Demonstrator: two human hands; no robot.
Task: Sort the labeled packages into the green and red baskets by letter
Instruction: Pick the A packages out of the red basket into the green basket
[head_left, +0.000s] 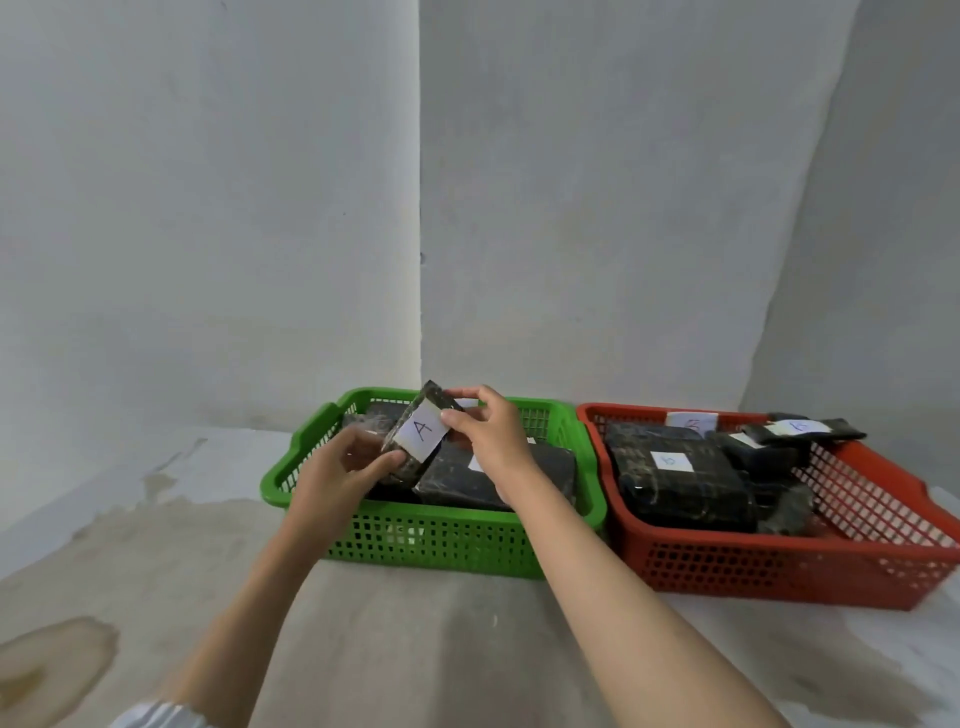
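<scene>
Above the green basket (415, 540), a dark package (415, 441) with a white label "A" is held tilted by both hands: the left hand (337, 478) grips its lower end, the right hand (488, 436) pinches its top. Beside the green basket, the red basket (779, 571) is filled with other packages (675, 483).

Two baskets side by side — left basket (436, 540) touching right basket (779, 566) (packages (680, 483) inside both)

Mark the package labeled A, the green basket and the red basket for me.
package labeled A (420, 432): head view, on its white paper label.
green basket (436, 540): head view, on its front lattice wall.
red basket (779, 571): head view, on its front lattice wall.
</scene>
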